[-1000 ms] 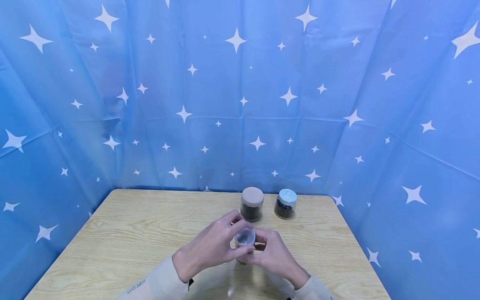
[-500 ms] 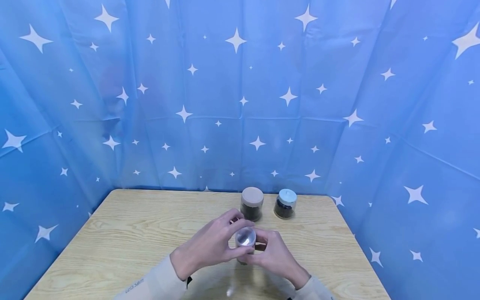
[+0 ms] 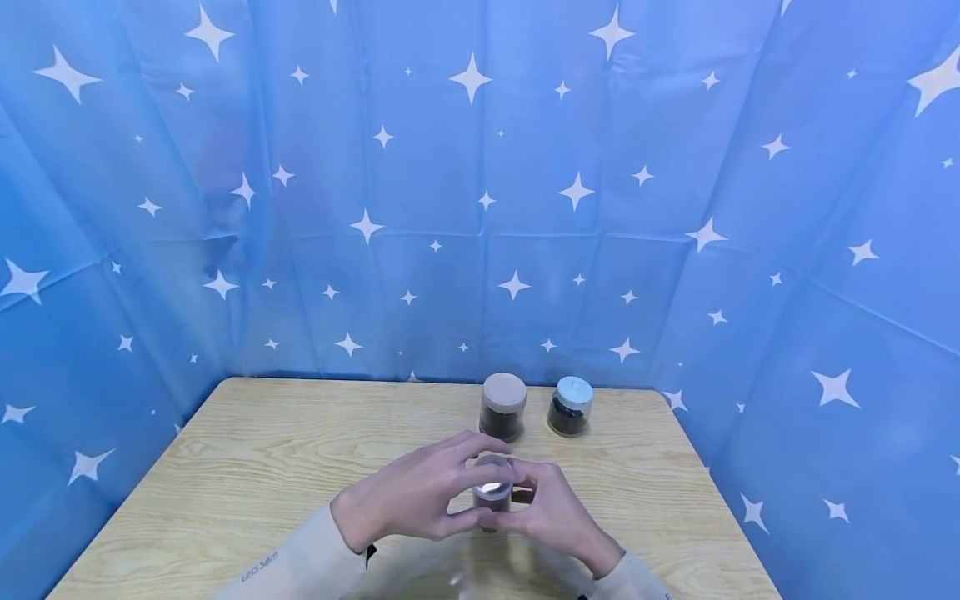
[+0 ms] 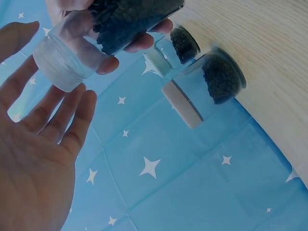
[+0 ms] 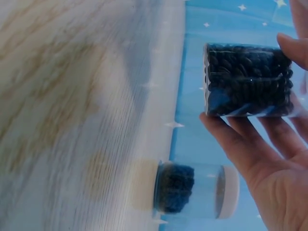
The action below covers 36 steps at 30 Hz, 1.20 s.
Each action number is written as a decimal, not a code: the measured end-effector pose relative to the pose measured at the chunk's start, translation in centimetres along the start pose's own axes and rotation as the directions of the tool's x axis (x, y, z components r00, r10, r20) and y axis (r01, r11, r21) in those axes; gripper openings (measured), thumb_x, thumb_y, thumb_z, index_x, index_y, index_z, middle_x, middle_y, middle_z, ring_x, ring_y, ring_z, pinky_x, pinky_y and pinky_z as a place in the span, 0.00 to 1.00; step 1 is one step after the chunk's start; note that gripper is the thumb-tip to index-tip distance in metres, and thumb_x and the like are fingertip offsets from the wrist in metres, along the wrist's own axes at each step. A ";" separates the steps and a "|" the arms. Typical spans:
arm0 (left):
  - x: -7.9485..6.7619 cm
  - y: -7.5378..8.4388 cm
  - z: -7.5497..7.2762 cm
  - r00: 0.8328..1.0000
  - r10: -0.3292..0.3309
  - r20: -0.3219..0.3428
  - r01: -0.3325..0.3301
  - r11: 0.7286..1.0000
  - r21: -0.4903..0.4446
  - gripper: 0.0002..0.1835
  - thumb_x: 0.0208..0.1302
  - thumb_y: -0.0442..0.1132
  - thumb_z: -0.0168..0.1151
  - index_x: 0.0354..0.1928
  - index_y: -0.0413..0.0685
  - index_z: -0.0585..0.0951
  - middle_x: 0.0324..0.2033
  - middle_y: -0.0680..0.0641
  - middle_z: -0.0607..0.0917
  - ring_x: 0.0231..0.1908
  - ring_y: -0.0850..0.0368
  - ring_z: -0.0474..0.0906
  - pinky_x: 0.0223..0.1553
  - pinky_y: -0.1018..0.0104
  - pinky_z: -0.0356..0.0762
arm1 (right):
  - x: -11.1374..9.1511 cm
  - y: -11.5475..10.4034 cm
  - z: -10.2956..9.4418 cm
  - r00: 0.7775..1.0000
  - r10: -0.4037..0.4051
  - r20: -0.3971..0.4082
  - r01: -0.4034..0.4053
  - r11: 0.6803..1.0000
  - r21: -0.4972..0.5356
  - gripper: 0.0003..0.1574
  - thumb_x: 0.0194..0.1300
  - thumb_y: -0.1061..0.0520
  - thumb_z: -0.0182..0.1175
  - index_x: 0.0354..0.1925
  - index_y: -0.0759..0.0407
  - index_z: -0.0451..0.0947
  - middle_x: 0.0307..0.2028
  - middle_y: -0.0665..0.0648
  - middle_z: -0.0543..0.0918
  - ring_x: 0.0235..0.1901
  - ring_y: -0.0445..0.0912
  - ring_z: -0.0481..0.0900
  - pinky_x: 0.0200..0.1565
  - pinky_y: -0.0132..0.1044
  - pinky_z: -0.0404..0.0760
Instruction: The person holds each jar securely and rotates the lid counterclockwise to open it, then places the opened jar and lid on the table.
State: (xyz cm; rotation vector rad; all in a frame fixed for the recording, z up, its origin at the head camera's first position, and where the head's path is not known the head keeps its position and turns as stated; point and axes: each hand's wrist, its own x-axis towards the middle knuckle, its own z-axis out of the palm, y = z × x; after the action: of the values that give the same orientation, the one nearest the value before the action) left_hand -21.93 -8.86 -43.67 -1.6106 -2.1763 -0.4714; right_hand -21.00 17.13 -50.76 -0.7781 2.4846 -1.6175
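My right hand [image 3: 551, 515] grips a clear jar [image 5: 248, 81] packed with small, dark, seed-like pieces, its thumb on one side and fingers on the other. The jar is upright, close over the front middle of the table. A translucent, ridged screw cap [image 4: 60, 65] tops it. Around the cap, my left hand [image 3: 423, 493] has its fingers spread. In the left wrist view the left fingertips lie right at the cap's edge, while the thumb stands apart from it. The left index finger crosses over the cap's top in the head view.
Behind the hands stand a jar with a beige-pink lid [image 3: 504, 392] and a shorter one with a pale blue lid [image 3: 574, 393], both partly filled with dark contents. A blue star-printed curtain [image 3: 420, 192] surrounds the wooden table [image 3: 300, 442] at the back and sides.
My left fingers have loosened round the cap and shifted, the index finger now lying across its top. The right hand and jar have stayed nearly in place.
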 end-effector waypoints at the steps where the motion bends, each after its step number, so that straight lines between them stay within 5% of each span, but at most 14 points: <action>1: 0.0 0.0 0.0 1.000 -0.007 0.009 0.007 1.000 -0.003 0.28 0.75 0.48 0.82 0.73 0.58 0.85 0.72 0.45 0.86 0.68 0.53 0.87 0.64 0.61 0.92 | 0.0 0.0 0.0 1.000 0.003 0.003 -0.003 1.000 0.005 0.23 0.67 0.46 0.88 0.58 0.35 0.93 0.54 0.42 0.97 0.56 0.40 0.95 0.59 0.37 0.93; 7: 0.0 0.1 0.0 0.998 -0.046 0.053 0.048 0.998 -0.039 0.24 0.79 0.48 0.79 0.72 0.57 0.86 0.72 0.47 0.86 0.69 0.55 0.86 0.67 0.62 0.91 | 0.0 0.0 -0.1 1.000 0.003 0.009 -0.003 1.000 0.008 0.23 0.67 0.47 0.88 0.58 0.37 0.94 0.54 0.44 0.97 0.55 0.38 0.94 0.59 0.36 0.93; 26: 0.0 0.1 0.3 0.998 -0.046 0.031 0.046 0.999 0.005 0.19 0.80 0.45 0.78 0.68 0.58 0.88 0.67 0.48 0.87 0.64 0.57 0.87 0.64 0.67 0.90 | 0.0 -0.1 0.0 1.000 0.019 0.021 -0.020 1.000 0.021 0.27 0.66 0.47 0.89 0.61 0.35 0.93 0.57 0.42 0.97 0.55 0.38 0.94 0.58 0.35 0.93; 36: 0.3 0.6 0.5 0.993 -0.114 -0.021 0.115 0.993 0.026 0.20 0.77 0.47 0.81 0.66 0.57 0.88 0.59 0.50 0.86 0.52 0.61 0.86 0.53 0.73 0.89 | -0.1 -0.2 0.0 1.000 0.007 0.015 -0.007 1.000 0.027 0.30 0.67 0.48 0.88 0.66 0.38 0.92 0.58 0.50 0.97 0.55 0.38 0.95 0.58 0.35 0.94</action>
State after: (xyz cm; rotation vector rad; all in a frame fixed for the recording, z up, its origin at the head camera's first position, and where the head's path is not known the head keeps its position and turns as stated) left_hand -21.48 -8.21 -43.94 -1.4668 -2.2591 -0.4865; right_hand -20.85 17.09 -50.66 -0.7744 2.4473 -1.6334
